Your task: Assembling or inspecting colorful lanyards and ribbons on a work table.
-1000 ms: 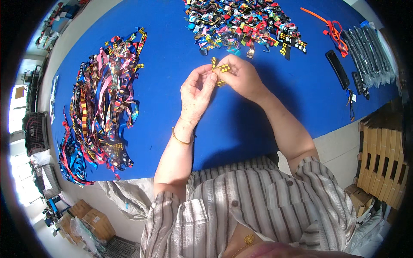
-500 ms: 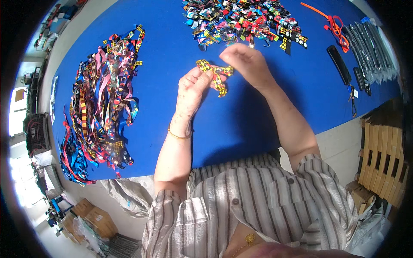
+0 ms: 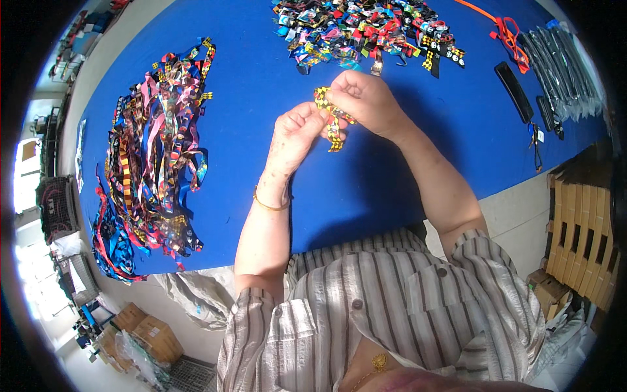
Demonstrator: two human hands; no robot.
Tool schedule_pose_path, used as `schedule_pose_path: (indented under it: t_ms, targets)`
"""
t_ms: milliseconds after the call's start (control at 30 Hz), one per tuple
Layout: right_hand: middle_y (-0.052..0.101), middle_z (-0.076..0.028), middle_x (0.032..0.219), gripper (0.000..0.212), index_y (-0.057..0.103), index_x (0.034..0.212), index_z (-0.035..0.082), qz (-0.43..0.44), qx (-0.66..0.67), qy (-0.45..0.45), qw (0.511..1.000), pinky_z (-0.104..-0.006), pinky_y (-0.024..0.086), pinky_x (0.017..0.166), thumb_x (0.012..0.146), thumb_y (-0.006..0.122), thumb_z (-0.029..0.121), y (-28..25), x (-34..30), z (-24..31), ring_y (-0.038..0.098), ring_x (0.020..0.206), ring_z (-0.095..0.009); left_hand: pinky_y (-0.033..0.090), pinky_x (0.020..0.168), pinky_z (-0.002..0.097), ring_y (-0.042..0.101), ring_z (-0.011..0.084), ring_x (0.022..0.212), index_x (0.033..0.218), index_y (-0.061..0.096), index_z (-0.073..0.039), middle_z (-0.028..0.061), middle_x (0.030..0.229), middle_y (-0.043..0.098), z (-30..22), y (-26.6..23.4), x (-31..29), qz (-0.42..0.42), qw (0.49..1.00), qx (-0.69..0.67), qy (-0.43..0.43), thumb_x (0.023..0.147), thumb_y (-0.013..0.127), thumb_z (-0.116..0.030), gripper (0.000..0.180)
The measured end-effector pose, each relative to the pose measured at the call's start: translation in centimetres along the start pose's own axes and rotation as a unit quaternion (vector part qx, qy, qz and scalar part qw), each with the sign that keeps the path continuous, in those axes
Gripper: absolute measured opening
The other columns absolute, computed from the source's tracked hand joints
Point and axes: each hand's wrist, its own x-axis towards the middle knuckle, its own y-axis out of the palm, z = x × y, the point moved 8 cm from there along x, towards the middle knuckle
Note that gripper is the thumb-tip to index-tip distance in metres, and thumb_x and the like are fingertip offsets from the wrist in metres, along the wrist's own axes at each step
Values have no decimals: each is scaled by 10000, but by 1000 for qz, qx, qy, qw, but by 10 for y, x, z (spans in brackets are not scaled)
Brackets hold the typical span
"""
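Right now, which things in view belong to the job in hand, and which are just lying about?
Likely the job:
checkered strap, in left hand and right hand
long patterned straps, left
heap of short straps, far side

Seemingly lying about:
black oblong case
dark bundle in plastic
cardboard boxes, floor

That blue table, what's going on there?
A person in a striped shirt is handling a yellow-and-black checked strap over the blue table. The left hand pinches its middle, while the right hand is at its upper end. Long patterned straps lie to the left, and a heap of short colourful pieces sits beyond the hands.
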Motion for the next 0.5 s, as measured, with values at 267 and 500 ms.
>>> schedule_pose_path:
  t_ms: [267,500]
  targets:
    - [635,-46,711,109,573,877,-9,-61,-21,-26,998,-238,486,538,944,583,77,-4,-2,8,600,593,-76,576,769,321,699,198,795,1046,620,29,140,931,711,-1,-3,1,-46,999,7,24,1024,506,-154,217]
    - [627,-26,717,115,585,892,-3,5,32,8,999,-229,471,538,948,603,96,2,2,-6,585,604,-65,575,774,330,697,208,797,1060,597,24,149,950,705,2,-5,3,-27,999,3,33,1021,520,-173,215]
